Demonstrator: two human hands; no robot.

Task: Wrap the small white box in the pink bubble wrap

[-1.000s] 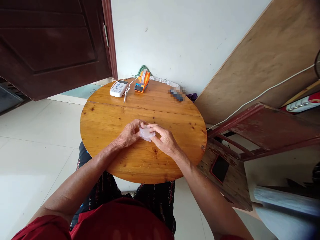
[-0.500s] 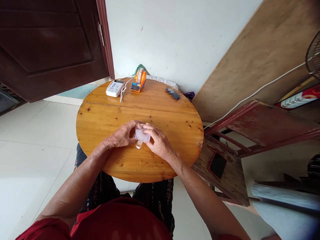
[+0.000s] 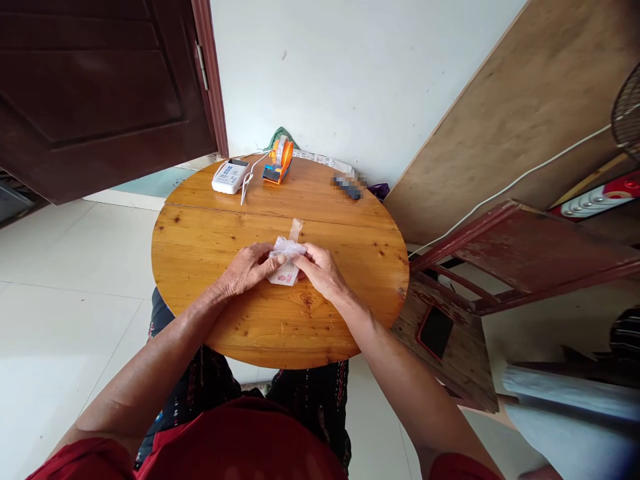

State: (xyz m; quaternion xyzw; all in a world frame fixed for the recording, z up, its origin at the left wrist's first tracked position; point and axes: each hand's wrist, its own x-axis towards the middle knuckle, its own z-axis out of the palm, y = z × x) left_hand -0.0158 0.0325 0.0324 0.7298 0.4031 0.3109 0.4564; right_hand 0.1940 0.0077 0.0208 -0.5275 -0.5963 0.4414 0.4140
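Observation:
Between my hands, over the middle of the round wooden table (image 3: 200,233), is a small packet in clear plastic wrap (image 3: 285,275), with a pinkish print on its near face. A strip of clear tape (image 3: 296,230) sticks out from its far edge. My left hand (image 3: 253,267) grips the packet's left side, thumb laid across the top. On the right side my right hand (image 3: 319,268) holds it, thumb also pressed on the wrap. Fingers beneath the packet are partly hidden.
At the back of the table are a white box-like device (image 3: 230,177) with a cord, an orange tape dispenser (image 3: 278,161) and a blurred dark object (image 3: 347,187). To the right, a phone (image 3: 435,331) lies on a wooden chair (image 3: 470,360). A dark door (image 3: 100,93) stands at left.
The packet has been turned over in my hands: its tape strip pointed toward me and now points away, and the pinkish print shows. My left thumb now lies over the top.

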